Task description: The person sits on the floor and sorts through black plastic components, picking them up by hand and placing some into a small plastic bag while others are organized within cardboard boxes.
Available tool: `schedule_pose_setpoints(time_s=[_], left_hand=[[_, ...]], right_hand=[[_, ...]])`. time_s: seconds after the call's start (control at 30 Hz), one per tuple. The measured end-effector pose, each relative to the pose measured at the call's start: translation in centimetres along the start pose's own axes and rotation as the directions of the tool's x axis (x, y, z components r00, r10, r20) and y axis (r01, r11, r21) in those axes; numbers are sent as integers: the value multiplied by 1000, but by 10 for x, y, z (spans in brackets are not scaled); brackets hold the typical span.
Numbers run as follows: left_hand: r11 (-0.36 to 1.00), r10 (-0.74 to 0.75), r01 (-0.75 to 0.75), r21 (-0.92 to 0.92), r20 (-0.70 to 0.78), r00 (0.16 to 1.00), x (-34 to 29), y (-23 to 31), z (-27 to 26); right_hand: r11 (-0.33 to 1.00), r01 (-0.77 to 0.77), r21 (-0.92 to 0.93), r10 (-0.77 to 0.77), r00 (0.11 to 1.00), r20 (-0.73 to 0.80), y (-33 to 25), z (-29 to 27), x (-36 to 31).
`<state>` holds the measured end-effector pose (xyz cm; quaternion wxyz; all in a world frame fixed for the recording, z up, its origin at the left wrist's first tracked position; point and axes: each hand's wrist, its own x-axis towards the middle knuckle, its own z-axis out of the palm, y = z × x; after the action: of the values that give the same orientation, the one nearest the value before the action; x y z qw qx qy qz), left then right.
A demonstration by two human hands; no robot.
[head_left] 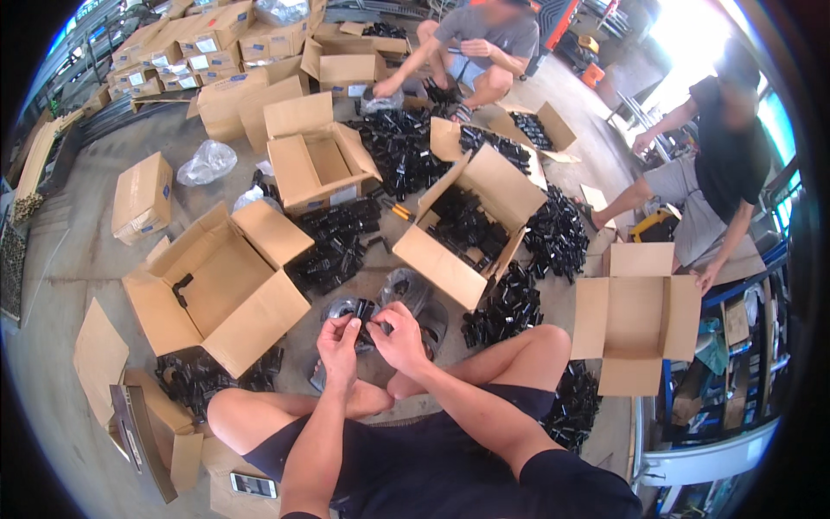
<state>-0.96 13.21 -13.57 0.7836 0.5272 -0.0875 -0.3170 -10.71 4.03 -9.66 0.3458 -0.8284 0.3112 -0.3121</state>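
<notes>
Above my crossed legs, my left hand (pixel 338 346) pinches a small black part (pixel 364 310), glossy and roughly tube-shaped. My right hand (pixel 399 336) has its fingers closed at the part's right side; whether it grips the same part or a smaller piece, I cannot tell. Beyond my hands lies a clear plastic bag (pixel 406 290) on the floor. Ahead to the right stands an open carton (pixel 450 268) partly filled with similar black parts. To the left, another open carton (pixel 220 277) holds a single black part (pixel 181 290) against its wall.
Heaps of black parts (pixel 328 246) cover the floor between cartons. One co-worker (pixel 488 43) crouches at the back; another (pixel 726 147) at the right touches an open carton (pixel 635 316). Stacked cartons (pixel 194 43) stand far left. A phone (pixel 253 484) lies on cardboard beside my left leg.
</notes>
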Motion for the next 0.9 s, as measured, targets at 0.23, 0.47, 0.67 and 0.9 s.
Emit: schedule_pose_setpoints(time_s=[0.23, 0.47, 0.67, 0.9], left_hand=[[982, -76, 62, -178, -72, 995, -2, 8, 1], [948, -21, 12, -318, -26, 999, 8, 6, -18], [995, -98, 98, 8, -38, 994, 5, -11, -10], [932, -315, 296, 209, 60, 947, 10, -30, -14]], right_hand=[[427, -565, 706, 523, 791, 317, 27, 12, 1], [894, -288, 344, 213, 947, 239, -2, 3, -2], [917, -327, 230, 245, 914, 323, -4, -5, -4], [979, -190, -75, 203, 935, 290, 48, -54, -1]])
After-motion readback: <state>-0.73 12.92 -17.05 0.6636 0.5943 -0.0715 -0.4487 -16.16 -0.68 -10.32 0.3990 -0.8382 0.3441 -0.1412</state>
